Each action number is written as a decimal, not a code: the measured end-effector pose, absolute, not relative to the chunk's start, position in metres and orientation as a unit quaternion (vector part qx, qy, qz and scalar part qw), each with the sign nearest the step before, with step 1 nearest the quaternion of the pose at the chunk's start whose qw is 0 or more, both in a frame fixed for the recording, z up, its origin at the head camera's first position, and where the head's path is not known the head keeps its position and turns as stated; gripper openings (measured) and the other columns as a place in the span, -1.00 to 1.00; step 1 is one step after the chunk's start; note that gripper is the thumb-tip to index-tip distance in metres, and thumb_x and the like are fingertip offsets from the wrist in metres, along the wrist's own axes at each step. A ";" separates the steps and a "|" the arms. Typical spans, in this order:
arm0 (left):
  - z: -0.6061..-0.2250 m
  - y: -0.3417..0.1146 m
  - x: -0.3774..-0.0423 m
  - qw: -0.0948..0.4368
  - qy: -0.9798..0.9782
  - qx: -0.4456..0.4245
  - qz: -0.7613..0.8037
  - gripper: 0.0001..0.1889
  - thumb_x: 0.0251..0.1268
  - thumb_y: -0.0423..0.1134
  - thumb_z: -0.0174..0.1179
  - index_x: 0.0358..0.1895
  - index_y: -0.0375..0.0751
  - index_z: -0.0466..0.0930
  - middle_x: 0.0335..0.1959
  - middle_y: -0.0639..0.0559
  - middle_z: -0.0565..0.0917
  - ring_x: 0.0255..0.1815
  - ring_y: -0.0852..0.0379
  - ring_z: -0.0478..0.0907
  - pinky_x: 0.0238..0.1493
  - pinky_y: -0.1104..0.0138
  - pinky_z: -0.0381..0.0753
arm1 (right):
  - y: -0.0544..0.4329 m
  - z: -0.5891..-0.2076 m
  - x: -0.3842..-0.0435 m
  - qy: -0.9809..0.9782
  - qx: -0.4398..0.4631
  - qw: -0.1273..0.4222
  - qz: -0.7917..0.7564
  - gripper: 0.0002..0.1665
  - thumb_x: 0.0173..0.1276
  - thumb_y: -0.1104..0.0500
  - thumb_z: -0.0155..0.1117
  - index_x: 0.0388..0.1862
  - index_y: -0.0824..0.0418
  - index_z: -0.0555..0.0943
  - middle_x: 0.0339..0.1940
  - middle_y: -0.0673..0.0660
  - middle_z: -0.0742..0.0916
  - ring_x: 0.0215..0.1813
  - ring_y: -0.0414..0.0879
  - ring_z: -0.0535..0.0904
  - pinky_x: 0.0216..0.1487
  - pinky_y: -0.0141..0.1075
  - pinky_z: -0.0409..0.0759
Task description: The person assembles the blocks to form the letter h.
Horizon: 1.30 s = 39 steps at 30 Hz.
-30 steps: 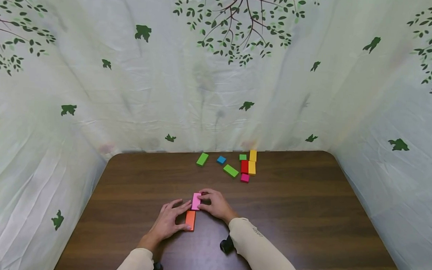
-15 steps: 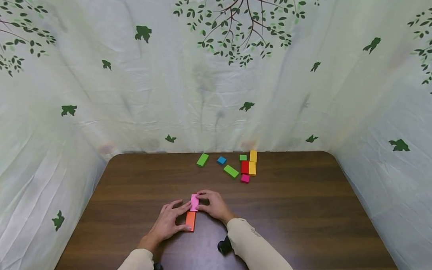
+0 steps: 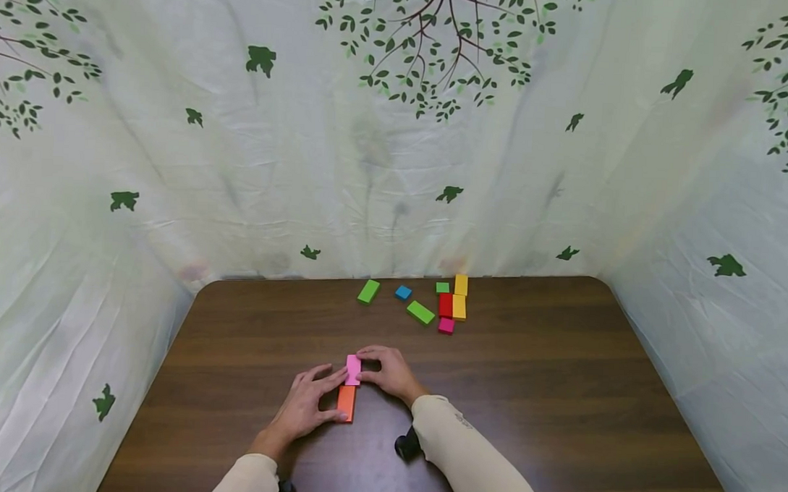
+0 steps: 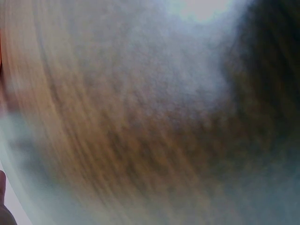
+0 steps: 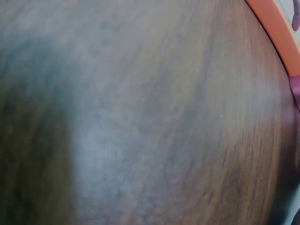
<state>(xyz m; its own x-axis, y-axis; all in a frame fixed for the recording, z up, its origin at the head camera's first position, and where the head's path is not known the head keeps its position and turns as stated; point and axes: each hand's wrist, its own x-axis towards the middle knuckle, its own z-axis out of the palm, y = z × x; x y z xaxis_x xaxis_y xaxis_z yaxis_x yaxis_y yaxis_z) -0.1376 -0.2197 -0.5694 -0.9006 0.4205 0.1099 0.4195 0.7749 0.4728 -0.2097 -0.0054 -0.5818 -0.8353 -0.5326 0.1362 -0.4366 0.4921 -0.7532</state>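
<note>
At the left, the person's left hand (image 3: pixel 305 402) lies with thumb and forefinger spread: the thumb touches the near end of an orange block (image 3: pixel 346 403), while the forefinger reaches the left side of a pink block (image 3: pixel 353 370). The orange block lies lengthwise on the worktop (image 3: pixel 558 389). The pink block sits at its far end, apparently touching it and set slightly to the right.

Well beyond them, near the back edge, is a green block (image 3: pixel 368 291). Next comes the right hand (image 3: pixel 388 372), its thumb and fingers curled in at the pink block's right side and far end, apparently pinching it. Farther back and to the right are a blue block (image 3: pixel 402 293) and another cluster of coloured blocks (image 3: pixel 445 306).

The step in hand looks like bringing the two blocks into line. To do it well, the left thumb should keep the orange block steady while the right fingers nudge gently; the left forefinger can serve as a stop. Light, level pressure should keep the joint tight without twisting either block.
</note>
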 end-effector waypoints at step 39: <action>-0.572 -0.222 -0.138 -0.004 0.941 0.228 0.251 -0.18 -0.11 0.13 0.45 0.30 -0.12 0.48 0.26 0.04 0.54 0.35 -0.17 0.29 0.23 -0.14 0.18 | -0.010 -0.581 -0.209 0.858 -0.281 0.059 -0.427 -0.50 0.17 0.11 0.46 0.11 0.21 0.65 0.06 0.09 0.71 0.17 -0.08 0.57 0.25 -0.22 0.43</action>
